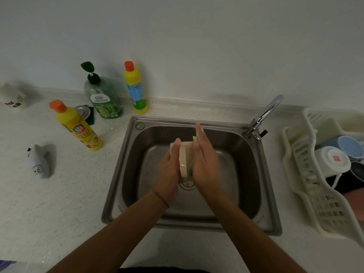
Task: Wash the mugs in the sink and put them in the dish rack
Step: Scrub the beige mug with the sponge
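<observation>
Over the steel sink (254, 174) my left hand (169, 170) grips a beige mug (184, 160), its handle facing up toward me. My right hand (204, 160) presses a yellow-green sponge (194, 154) flat against the mug's right side, index finger pointing away from me. The white dish rack (307, 174) stands right of the sink and holds a white mug (332, 160) upside down, a blue one (348, 146) behind it and a dark one (357, 170) at the frame edge.
A chrome faucet (264, 117) rises at the sink's back right corner; no water runs. Left of the sink stand two yellow bottles (78, 127) (136, 89) and a green soap pump bottle (104, 97). A white shark-shaped object (40, 161) lies on the counter far left.
</observation>
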The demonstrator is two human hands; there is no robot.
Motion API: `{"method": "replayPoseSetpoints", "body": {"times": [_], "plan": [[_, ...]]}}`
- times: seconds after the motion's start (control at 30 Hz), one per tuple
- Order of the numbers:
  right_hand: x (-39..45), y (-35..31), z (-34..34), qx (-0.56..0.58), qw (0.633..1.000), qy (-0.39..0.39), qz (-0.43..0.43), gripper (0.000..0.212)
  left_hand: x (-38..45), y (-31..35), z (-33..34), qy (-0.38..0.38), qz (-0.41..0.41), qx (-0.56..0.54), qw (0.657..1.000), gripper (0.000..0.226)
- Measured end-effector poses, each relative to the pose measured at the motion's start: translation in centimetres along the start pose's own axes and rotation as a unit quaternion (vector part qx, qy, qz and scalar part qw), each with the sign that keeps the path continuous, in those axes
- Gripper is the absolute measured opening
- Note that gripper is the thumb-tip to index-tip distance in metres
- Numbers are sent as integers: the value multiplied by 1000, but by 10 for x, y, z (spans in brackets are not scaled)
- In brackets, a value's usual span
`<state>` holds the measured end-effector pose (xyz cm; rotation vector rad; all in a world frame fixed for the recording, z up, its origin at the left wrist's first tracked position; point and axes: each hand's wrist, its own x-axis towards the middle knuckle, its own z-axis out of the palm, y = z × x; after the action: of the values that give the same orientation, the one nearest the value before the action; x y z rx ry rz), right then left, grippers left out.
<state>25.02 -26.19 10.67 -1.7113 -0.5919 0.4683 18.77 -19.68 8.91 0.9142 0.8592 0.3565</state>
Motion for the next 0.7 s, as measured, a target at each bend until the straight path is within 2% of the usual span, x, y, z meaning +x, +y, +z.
{"method": "replayPoseSetpoints", "body": {"times": [0.07, 0.13, 0.23, 0.3, 0.33, 0.43, 0.5, 0.63, 0.7], "plan": [[-8, 4, 5, -59, 996, -22, -66, 49, 3, 3, 1, 3, -3, -18, 1000, 67], [-9, 8, 4, -57, 994, -37, -85, 49, 2, 5, 0, -14, -13, -27, 999, 71], [0, 2, -8, 20, 999, -42, -13, 56, 2, 1, -11, -63, -67, -23, 996, 71], [2, 1, -13, 77, 997, -20, 26, 63, 4, 1, -20, -101, -94, -53, 989, 68], [2, 2, -14, 62, 998, -5, 31, 61, 4, 2, -24, -112, -104, -73, 986, 68], [-4, 8, -14, -22, 998, 24, 51, 33, 4, 3, -30, -128, -118, -93, 980, 69], [-10, 13, -14, -50, 997, -5, 63, 34, 4, 2, -31, -122, -104, -70, 985, 68], [-19, 21, -24, -62, 992, -99, 52, 55, 2, 4, -34, -115, -100, -60, 986, 60], [-19, 27, -29, -103, 987, -114, 52, 51, 2, 3, -37, -115, -83, -31, 989, 55]]}}
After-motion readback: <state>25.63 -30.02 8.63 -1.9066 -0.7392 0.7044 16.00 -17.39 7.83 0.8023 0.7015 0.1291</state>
